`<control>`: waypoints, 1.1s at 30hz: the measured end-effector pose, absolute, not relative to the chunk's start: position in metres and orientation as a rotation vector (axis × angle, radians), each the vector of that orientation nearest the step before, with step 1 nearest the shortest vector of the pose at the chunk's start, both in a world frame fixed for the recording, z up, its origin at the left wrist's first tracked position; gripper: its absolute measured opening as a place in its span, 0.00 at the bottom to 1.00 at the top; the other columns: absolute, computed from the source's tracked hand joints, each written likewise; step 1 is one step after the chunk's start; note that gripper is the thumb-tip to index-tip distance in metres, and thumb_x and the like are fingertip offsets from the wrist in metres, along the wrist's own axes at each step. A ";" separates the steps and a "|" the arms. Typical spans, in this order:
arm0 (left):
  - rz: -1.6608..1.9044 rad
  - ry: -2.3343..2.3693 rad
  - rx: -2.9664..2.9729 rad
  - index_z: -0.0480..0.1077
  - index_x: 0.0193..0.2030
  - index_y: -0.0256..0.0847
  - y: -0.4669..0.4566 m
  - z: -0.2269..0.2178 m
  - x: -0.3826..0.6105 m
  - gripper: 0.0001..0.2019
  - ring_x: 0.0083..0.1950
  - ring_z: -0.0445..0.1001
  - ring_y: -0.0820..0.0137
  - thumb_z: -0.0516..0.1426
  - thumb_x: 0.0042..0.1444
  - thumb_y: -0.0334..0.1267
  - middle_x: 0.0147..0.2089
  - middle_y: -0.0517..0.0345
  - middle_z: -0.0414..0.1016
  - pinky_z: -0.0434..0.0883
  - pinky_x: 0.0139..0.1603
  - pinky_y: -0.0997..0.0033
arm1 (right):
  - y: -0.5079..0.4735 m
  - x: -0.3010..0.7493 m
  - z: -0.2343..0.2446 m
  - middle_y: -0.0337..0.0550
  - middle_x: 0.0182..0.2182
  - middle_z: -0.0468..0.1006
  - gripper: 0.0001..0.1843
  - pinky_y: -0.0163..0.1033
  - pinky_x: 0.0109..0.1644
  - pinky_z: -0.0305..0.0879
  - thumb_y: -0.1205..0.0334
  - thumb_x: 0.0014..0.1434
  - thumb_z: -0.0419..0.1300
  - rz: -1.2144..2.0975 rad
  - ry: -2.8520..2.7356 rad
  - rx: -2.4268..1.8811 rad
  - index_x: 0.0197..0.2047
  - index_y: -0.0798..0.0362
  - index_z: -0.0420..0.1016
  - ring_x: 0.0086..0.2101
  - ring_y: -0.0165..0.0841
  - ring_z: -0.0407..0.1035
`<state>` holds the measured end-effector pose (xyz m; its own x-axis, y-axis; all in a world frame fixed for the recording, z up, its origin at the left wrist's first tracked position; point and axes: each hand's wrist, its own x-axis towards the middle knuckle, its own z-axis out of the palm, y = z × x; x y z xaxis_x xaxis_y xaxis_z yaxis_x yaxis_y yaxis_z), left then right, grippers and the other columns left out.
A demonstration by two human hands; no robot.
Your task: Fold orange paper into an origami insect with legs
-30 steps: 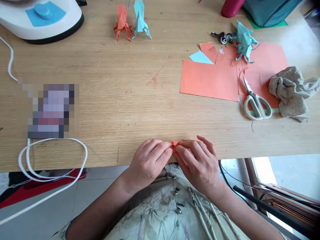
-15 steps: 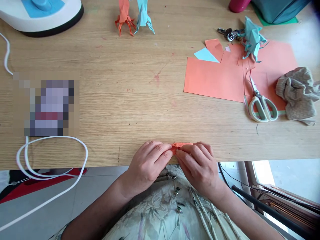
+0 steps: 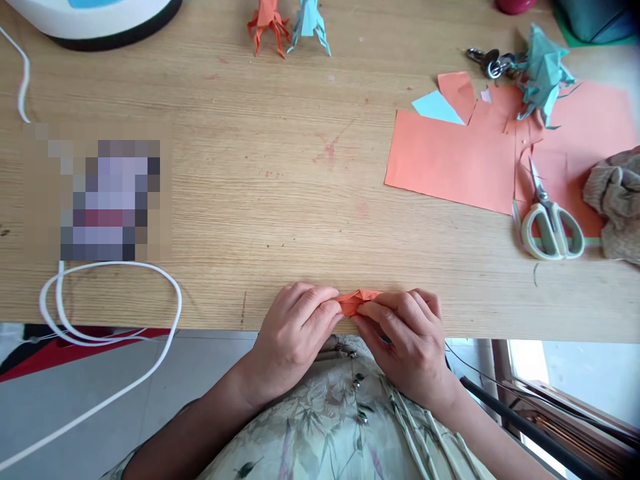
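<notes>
A small folded piece of orange paper [image 3: 354, 303] is stretched between my two hands at the table's front edge. My left hand [image 3: 297, 337] pinches its left end between thumb and fingers. My right hand [image 3: 407, 333] grips the right end, the thumb below and the fingers curled over, so part of the paper is hidden. Creases and a raised flap show in the middle of the paper. Both wrists rest near the edge, in front of my patterned clothing.
Orange sheets [image 3: 450, 157] lie at right with scissors [image 3: 550, 223], a blue-green paper figure [image 3: 544, 77], keys [image 3: 493, 63] and a crumpled cloth [image 3: 617, 200]. Orange [image 3: 267, 27] and light-blue [image 3: 309, 23] paper figures stand at the back. A blurred device [image 3: 110, 200] and white cable [image 3: 177, 300] are left.
The hands have drawn slightly apart, and more of the folded orange paper shows between them. The camera view has shifted, moving the table items within the picture.
</notes>
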<state>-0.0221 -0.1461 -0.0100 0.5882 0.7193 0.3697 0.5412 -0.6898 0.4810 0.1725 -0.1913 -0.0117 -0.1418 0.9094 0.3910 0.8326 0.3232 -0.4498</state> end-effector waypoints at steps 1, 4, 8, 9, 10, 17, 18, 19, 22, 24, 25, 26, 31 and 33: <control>0.777 1.033 2.524 0.71 0.43 0.37 -0.146 -0.010 -0.022 0.03 0.43 0.75 0.66 0.59 0.66 0.27 0.45 0.51 0.79 0.74 0.46 0.62 | -0.191 0.172 -0.012 0.39 0.33 0.80 0.03 0.44 0.44 0.59 0.66 0.64 0.67 0.161 -1.992 -1.530 0.40 0.50 0.77 0.32 0.32 0.71; 0.747 1.054 2.549 0.70 0.43 0.37 -0.146 -0.010 -0.022 0.02 0.42 0.75 0.67 0.57 0.68 0.28 0.45 0.51 0.79 0.74 0.46 0.62 | -0.191 0.172 -0.013 0.39 0.33 0.79 0.03 0.45 0.43 0.59 0.66 0.64 0.67 0.152 -1.994 -1.523 0.40 0.50 0.77 0.31 0.32 0.69; 0.744 1.040 2.538 0.70 0.45 0.37 -0.146 -0.010 -0.025 0.04 0.44 0.75 0.67 0.58 0.67 0.26 0.48 0.50 0.79 0.75 0.48 0.62 | -0.191 0.171 -0.014 0.40 0.33 0.77 0.03 0.45 0.43 0.60 0.68 0.65 0.65 0.157 -1.992 -1.507 0.40 0.51 0.77 0.31 0.32 0.68; 0.747 1.033 2.530 0.70 0.45 0.37 -0.146 -0.010 -0.027 0.05 0.44 0.76 0.67 0.58 0.66 0.25 0.48 0.49 0.78 0.75 0.49 0.62 | -0.191 0.171 -0.014 0.40 0.32 0.77 0.03 0.45 0.43 0.61 0.68 0.65 0.64 0.161 -1.990 -1.505 0.39 0.51 0.77 0.31 0.33 0.68; 0.750 1.029 2.515 0.70 0.46 0.37 -0.146 -0.011 -0.028 0.05 0.45 0.76 0.66 0.58 0.66 0.25 0.48 0.49 0.78 0.75 0.49 0.63 | -0.191 0.171 -0.015 0.40 0.32 0.76 0.03 0.45 0.43 0.61 0.69 0.64 0.64 0.165 -1.986 -1.503 0.39 0.51 0.77 0.31 0.33 0.69; 0.800 1.109 2.322 0.71 0.45 0.38 -0.150 -0.010 -0.034 0.06 0.50 0.76 0.67 0.58 0.65 0.24 0.50 0.50 0.76 0.74 0.54 0.65 | -0.190 0.171 -0.015 0.40 0.32 0.75 0.06 0.46 0.45 0.62 0.70 0.63 0.64 0.203 -1.956 -1.522 0.39 0.49 0.76 0.34 0.33 0.71; 0.795 1.123 2.305 0.72 0.45 0.38 -0.150 -0.010 -0.035 0.07 0.50 0.76 0.67 0.58 0.66 0.24 0.51 0.51 0.76 0.74 0.55 0.65 | -0.190 0.172 -0.015 0.39 0.32 0.75 0.06 0.46 0.45 0.62 0.70 0.63 0.65 0.205 -1.957 -1.518 0.39 0.49 0.76 0.34 0.33 0.71; 0.785 1.136 2.293 0.72 0.44 0.39 -0.150 -0.009 -0.036 0.07 0.50 0.75 0.67 0.57 0.66 0.24 0.51 0.51 0.76 0.74 0.54 0.65 | -0.190 0.172 -0.015 0.39 0.32 0.75 0.06 0.46 0.45 0.62 0.70 0.63 0.65 0.204 -1.957 -1.512 0.39 0.49 0.76 0.34 0.33 0.71; 0.741 1.158 2.274 0.72 0.42 0.39 -0.148 -0.008 -0.037 0.06 0.51 0.75 0.66 0.58 0.65 0.24 0.51 0.51 0.76 0.73 0.54 0.64 | -0.190 0.172 -0.015 0.40 0.33 0.75 0.06 0.45 0.45 0.62 0.70 0.63 0.66 0.203 -1.966 -1.504 0.39 0.49 0.76 0.33 0.33 0.71; 0.727 1.166 2.260 0.72 0.41 0.38 -0.147 -0.007 -0.037 0.06 0.52 0.74 0.65 0.58 0.65 0.25 0.52 0.51 0.76 0.73 0.54 0.63 | -0.189 0.173 -0.015 0.40 0.33 0.76 0.06 0.45 0.44 0.62 0.70 0.63 0.66 0.207 -1.969 -1.505 0.39 0.50 0.76 0.33 0.33 0.70; 0.726 1.170 2.253 0.72 0.41 0.39 -0.147 -0.006 -0.036 0.05 0.52 0.74 0.65 0.57 0.65 0.25 0.52 0.51 0.75 0.72 0.54 0.63 | -0.189 0.173 -0.015 0.40 0.33 0.75 0.05 0.45 0.44 0.62 0.70 0.63 0.66 0.209 -1.969 -1.506 0.39 0.50 0.76 0.33 0.32 0.70; 0.729 1.175 2.246 0.72 0.41 0.39 -0.146 -0.006 -0.036 0.05 0.52 0.74 0.65 0.57 0.66 0.26 0.52 0.51 0.75 0.73 0.54 0.63 | -0.190 0.173 -0.015 0.40 0.33 0.75 0.05 0.45 0.44 0.62 0.69 0.63 0.66 0.210 -1.967 -1.507 0.39 0.50 0.76 0.32 0.32 0.69; 0.732 1.199 2.232 0.72 0.40 0.41 -0.146 -0.006 -0.034 0.05 0.51 0.74 0.65 0.57 0.67 0.27 0.51 0.52 0.76 0.73 0.53 0.62 | -0.190 0.174 -0.016 0.39 0.33 0.75 0.04 0.45 0.45 0.61 0.68 0.63 0.66 0.226 -1.955 -1.507 0.38 0.49 0.76 0.32 0.32 0.69; 0.722 1.203 2.243 0.71 0.40 0.41 -0.147 -0.006 -0.033 0.06 0.51 0.74 0.65 0.56 0.67 0.27 0.51 0.52 0.76 0.73 0.53 0.62 | -0.190 0.173 -0.015 0.39 0.33 0.75 0.04 0.46 0.45 0.61 0.68 0.63 0.66 0.233 -1.950 -1.514 0.38 0.49 0.76 0.32 0.33 0.69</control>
<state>-0.0327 -0.1467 -0.0057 0.4715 0.8545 0.2182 0.5948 -0.4908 0.6367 0.1733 -0.1896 -0.0154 -0.1221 0.9166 0.3806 0.8012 0.3174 -0.5074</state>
